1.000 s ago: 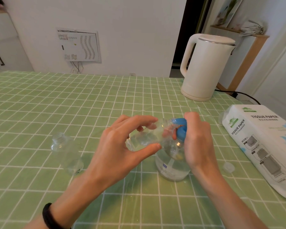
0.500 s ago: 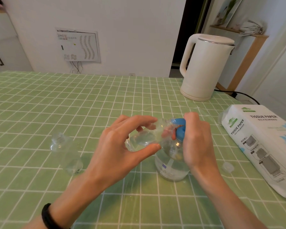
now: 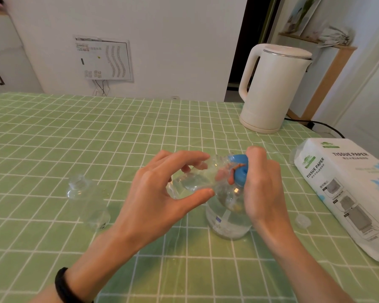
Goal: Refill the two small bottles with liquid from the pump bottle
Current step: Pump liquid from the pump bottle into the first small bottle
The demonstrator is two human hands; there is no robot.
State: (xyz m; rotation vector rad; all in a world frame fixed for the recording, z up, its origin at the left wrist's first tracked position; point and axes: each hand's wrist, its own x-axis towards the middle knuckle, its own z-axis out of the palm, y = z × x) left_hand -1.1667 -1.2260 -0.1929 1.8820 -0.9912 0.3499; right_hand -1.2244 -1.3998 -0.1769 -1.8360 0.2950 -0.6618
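Note:
A clear pump bottle point(image 3: 227, 221) with a blue pump head point(image 3: 240, 169) stands on the green checked tablecloth near the middle. My right hand point(image 3: 260, 184) curls round the pump head from the right. My left hand point(image 3: 160, 191) holds a small clear bottle point(image 3: 193, 180) tilted on its side, pinched between thumb and fingers, its mouth up against the pump's nozzle. Some liquid shows inside it. A second small clear bottle point(image 3: 85, 200) stands uncapped on the cloth to the left. A small clear cap point(image 3: 302, 220) lies right of the pump bottle.
A white kettle point(image 3: 271, 88) stands at the back right, its black cord point(image 3: 322, 125) running off the table. A tissue paper pack point(image 3: 346, 193) lies along the right edge. The table's far edge meets a white wall.

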